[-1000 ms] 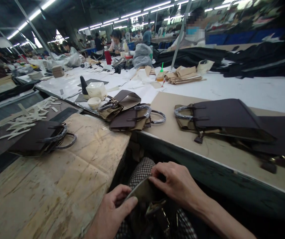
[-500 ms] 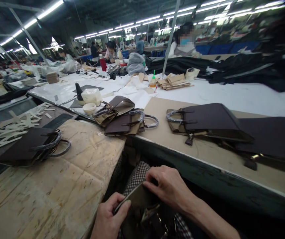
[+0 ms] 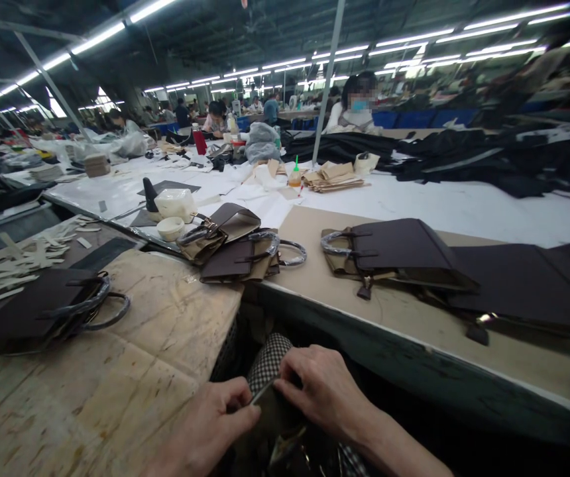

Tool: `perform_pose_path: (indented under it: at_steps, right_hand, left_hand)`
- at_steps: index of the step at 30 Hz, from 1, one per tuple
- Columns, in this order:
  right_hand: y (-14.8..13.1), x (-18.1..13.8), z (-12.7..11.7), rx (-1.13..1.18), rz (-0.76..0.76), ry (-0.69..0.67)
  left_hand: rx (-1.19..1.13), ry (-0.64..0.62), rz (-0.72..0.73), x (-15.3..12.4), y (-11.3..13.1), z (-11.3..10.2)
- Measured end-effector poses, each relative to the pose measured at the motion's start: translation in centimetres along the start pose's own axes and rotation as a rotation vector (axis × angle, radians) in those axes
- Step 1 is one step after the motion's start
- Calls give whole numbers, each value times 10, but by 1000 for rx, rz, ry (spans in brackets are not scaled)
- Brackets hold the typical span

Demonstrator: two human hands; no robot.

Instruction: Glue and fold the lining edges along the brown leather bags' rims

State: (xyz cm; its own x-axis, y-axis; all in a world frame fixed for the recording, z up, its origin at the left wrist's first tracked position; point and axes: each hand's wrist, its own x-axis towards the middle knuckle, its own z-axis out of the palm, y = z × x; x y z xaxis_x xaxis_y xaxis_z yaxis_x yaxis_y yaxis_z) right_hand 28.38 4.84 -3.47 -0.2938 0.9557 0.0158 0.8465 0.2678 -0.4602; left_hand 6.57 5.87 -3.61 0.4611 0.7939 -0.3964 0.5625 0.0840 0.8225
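Observation:
A dark brown handbag (image 3: 285, 424) rests on my lap over black-and-white checked cloth (image 3: 271, 354), with much of it in shadow. My left hand (image 3: 215, 417) pinches the bag's upper edge between thumb and fingers. Just to the right, my right hand (image 3: 315, 384) grips the same edge, its fingers curled over it. Metal fittings glint lower on the bag, too dark to make out. On the worn tan board to my left lies another dark handbag (image 3: 41, 308) with film-wrapped handles.
Two handbags (image 3: 235, 258) overlap at the table corner; more handbags (image 3: 399, 248) lie on brown card at right. Behind are a white tub (image 3: 170, 228), a glue bottle (image 3: 295, 175) and brown paper pieces (image 3: 337, 177). Pale strips (image 3: 16, 265) are heaped at left. A masked person (image 3: 357, 109) sits across.
My left hand has moved along the bag's edge, closer to my right hand. The view has tilted up and turned slightly right; the surrounding bags stay put.

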Motion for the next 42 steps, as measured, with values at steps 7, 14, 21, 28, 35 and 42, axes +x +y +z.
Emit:
perform_pose_path:
  at_steps: [7, 14, 21, 28, 35, 42]
  right_hand:
    - [14, 0, -12, 102, -70, -31]
    - [32, -9, -22, 390, -85, 18]
    - [31, -8, -14, 432, 69, 107]
    - [33, -7, -3, 457, 143, 158]
    - [29, -9, -3, 460, 184, 164]
    - [30, -8, -5, 593, 223, 195]
  left_hand:
    - [9, 9, 192, 32, 22, 9]
    - [-46, 12, 114, 33, 12, 10]
    - [-123, -22, 65, 34, 11, 12]
    - [-128, -52, 83, 37, 9, 14]
    - [-10, -72, 129, 45, 20, 11]
    - [217, -154, 403, 65, 35, 11]
